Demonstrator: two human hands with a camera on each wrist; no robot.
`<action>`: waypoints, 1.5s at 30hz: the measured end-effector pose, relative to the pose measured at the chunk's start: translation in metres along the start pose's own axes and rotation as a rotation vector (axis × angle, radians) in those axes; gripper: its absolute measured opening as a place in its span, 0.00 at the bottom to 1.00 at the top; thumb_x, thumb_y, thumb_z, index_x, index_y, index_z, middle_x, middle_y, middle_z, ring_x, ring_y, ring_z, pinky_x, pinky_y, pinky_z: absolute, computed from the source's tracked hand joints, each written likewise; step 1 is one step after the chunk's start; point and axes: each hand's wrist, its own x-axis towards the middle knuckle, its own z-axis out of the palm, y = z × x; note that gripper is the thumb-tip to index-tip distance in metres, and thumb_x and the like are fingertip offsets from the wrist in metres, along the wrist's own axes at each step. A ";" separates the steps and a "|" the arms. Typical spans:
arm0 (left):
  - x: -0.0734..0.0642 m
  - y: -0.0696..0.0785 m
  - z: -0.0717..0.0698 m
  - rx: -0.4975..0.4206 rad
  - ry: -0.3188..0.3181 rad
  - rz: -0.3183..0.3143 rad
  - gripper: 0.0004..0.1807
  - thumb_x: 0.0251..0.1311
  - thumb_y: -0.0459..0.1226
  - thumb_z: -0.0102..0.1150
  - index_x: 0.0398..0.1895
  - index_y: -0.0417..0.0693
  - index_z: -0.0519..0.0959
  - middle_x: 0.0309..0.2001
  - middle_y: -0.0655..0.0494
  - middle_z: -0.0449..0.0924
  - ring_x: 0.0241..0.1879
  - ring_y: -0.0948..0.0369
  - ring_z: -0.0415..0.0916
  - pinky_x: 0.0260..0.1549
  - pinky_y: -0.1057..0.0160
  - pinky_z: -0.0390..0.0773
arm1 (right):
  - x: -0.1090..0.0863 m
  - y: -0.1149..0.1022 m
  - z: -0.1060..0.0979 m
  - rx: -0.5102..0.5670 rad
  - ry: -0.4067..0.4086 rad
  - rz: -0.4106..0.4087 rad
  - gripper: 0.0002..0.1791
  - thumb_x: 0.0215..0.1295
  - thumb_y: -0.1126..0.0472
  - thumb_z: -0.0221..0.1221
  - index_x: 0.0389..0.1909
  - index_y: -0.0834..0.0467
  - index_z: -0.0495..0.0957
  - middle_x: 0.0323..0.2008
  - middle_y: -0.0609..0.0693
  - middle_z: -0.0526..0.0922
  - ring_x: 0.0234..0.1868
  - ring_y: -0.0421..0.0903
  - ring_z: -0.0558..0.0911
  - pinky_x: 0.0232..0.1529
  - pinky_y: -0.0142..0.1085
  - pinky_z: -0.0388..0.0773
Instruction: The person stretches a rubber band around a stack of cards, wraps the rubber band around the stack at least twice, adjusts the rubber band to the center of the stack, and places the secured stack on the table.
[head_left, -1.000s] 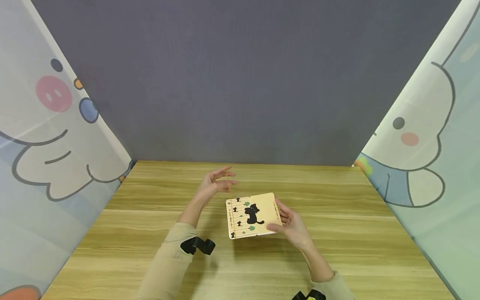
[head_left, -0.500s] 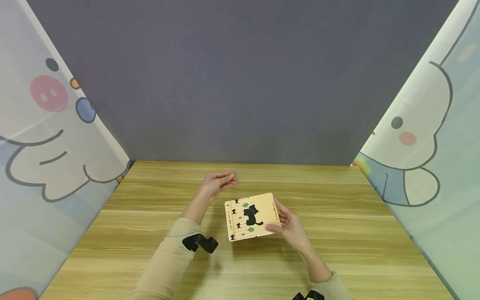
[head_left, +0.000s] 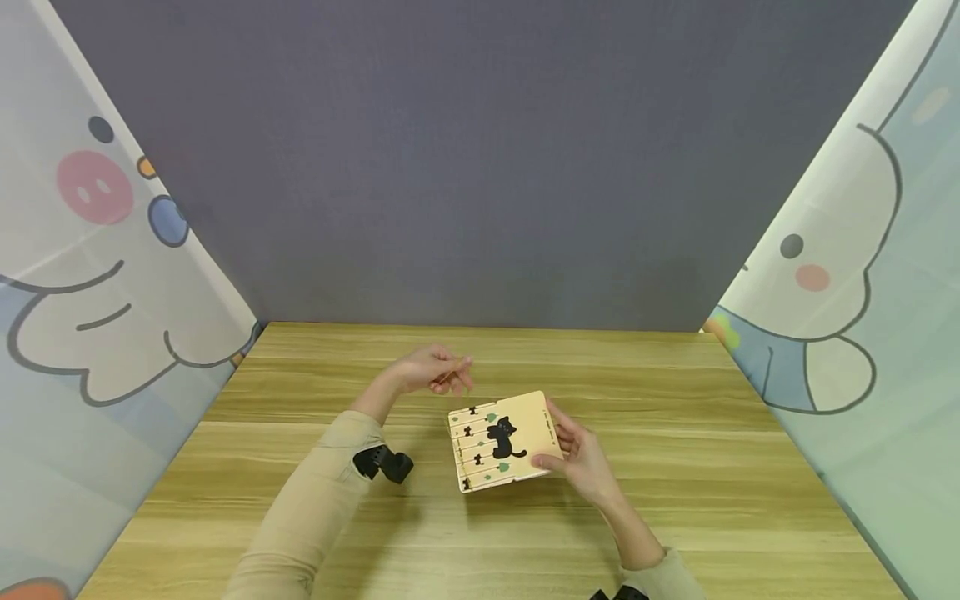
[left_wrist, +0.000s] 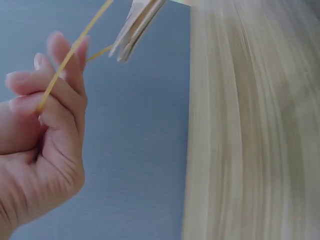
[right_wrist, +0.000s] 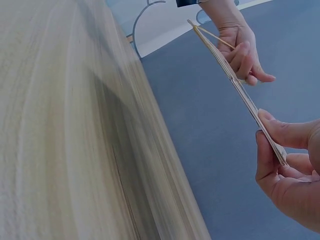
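Observation:
A thin cream notebook (head_left: 517,442) with a black cat and small green leaves printed on its cover is held above the wooden table, tilted. My right hand (head_left: 588,467) grips its right edge, thumb on the cover and fingers behind. In the right wrist view, the layered edge of the notebook (right_wrist: 245,95) shows. My left hand (head_left: 435,369) is beyond the notebook's far left corner, its fingers curled. A yellow elastic band (left_wrist: 75,46) is hooked on those fingers and stretches taut to the notebook's corner, as the left wrist view shows.
The wooden table (head_left: 675,417) runs back to a dark grey panel (head_left: 480,167). Curtains with cartoon animals hang at the left (head_left: 112,250) and right (head_left: 825,275). A black wrist camera (head_left: 384,462) is strapped over the left sleeve.
My left hand has turned and shifted slightly left, its fingers curling more while pulling the elastic band. The notebook has dipped slightly in my right hand, which keeps its grip.

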 end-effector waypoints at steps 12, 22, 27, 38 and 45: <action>-0.002 0.025 0.000 0.414 -0.298 0.105 0.12 0.60 0.36 0.52 0.40 0.39 0.80 0.28 0.42 0.81 0.04 0.69 0.56 0.05 0.73 0.53 | -0.001 0.003 0.002 -0.050 -0.002 -0.059 0.45 0.43 0.78 0.62 0.64 0.69 0.51 0.44 0.72 0.73 0.39 0.55 0.78 0.37 0.36 0.78; -0.013 0.047 0.026 1.060 -0.295 0.160 0.18 0.53 0.40 0.56 0.48 0.44 0.77 0.46 0.57 0.78 0.08 0.63 0.70 0.30 0.76 0.76 | -0.001 0.005 0.003 -0.104 0.045 -0.028 0.45 0.43 0.79 0.62 0.64 0.66 0.53 0.43 0.70 0.74 0.40 0.57 0.78 0.36 0.35 0.79; -0.017 0.046 0.032 1.325 -0.256 0.252 0.22 0.49 0.44 0.59 0.49 0.46 0.76 0.45 0.58 0.78 0.26 0.65 0.78 0.38 0.73 0.75 | 0.000 0.007 0.002 -0.115 0.075 -0.010 0.45 0.42 0.80 0.62 0.64 0.64 0.54 0.42 0.69 0.75 0.38 0.54 0.79 0.34 0.34 0.79; -0.030 0.029 0.033 1.316 -0.139 0.360 0.44 0.32 0.51 0.67 0.58 0.43 0.68 0.30 0.52 0.81 0.16 0.73 0.68 0.22 0.81 0.71 | 0.002 0.009 -0.002 -0.075 0.102 0.034 0.46 0.41 0.79 0.62 0.65 0.63 0.53 0.41 0.68 0.76 0.38 0.56 0.79 0.35 0.34 0.79; -0.034 0.014 0.040 1.092 -0.089 0.282 0.52 0.33 0.48 0.70 0.64 0.39 0.56 0.19 0.61 0.74 0.10 0.71 0.61 0.20 0.78 0.72 | 0.002 0.008 -0.002 -0.030 0.142 0.048 0.47 0.40 0.81 0.62 0.65 0.62 0.54 0.41 0.68 0.76 0.38 0.56 0.79 0.35 0.35 0.79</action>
